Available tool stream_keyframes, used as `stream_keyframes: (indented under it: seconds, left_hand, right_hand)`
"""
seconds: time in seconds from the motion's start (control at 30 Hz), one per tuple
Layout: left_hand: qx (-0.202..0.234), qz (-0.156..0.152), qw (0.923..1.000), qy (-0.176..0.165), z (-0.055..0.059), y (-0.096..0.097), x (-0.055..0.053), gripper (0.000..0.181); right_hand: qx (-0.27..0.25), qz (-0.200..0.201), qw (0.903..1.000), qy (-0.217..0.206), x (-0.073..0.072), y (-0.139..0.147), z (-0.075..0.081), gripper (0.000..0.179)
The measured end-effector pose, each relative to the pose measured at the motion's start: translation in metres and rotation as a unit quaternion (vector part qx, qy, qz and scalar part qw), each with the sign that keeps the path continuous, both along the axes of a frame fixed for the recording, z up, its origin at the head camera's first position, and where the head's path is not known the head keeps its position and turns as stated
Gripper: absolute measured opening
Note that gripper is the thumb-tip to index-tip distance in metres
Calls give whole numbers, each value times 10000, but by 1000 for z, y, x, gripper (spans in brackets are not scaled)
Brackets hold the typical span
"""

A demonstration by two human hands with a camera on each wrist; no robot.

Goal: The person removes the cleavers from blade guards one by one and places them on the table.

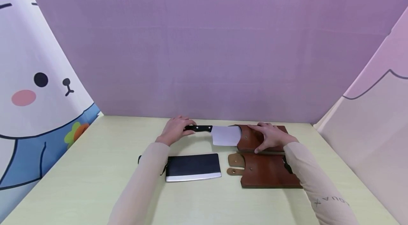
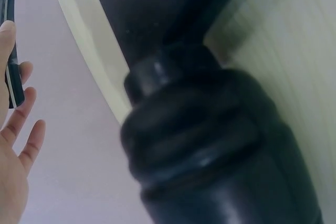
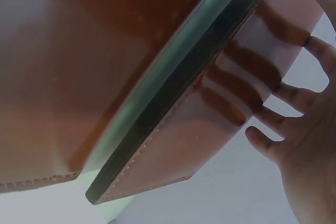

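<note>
My left hand [image 1: 175,129] grips the black riveted handle [image 1: 202,128] of a cleaver. Its pale broad blade [image 1: 225,136] points right, with its far end inside the mouth of a brown leather sheath [image 1: 247,138]. On that sheath lies my right hand [image 1: 270,136], thumb at the near edge and fingers towards the far edge, holding it across its width. In the right wrist view several fingertips touch the glossy sheath [image 3: 163,145]. The left wrist view shows the fingers round the held handle [image 2: 14,85].
Nearer on the pale table [image 1: 204,203] lies a second cleaver, dark-bladed [image 1: 192,165]; the left sleeve partly covers its handle, seen close as a black grip [image 2: 199,145]. To its right lies another brown sheath [image 1: 264,172] with tan straps. A purple backdrop [image 1: 204,58] stands behind.
</note>
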State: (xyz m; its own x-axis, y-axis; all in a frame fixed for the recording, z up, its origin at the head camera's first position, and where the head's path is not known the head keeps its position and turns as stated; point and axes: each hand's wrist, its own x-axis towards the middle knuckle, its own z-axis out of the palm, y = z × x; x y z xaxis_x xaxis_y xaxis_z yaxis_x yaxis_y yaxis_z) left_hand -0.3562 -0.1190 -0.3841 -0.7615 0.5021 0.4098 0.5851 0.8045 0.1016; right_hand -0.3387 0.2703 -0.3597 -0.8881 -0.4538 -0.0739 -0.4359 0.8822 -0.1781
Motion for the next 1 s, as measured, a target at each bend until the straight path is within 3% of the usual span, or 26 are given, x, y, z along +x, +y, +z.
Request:
stream_keyframes:
  seconds: [1.0]
  left_hand:
    - [-24,2,10000,-19,3,-14,3,31]
  right_hand:
    - [36,-133,9999,-24,-1,6,-1,98]
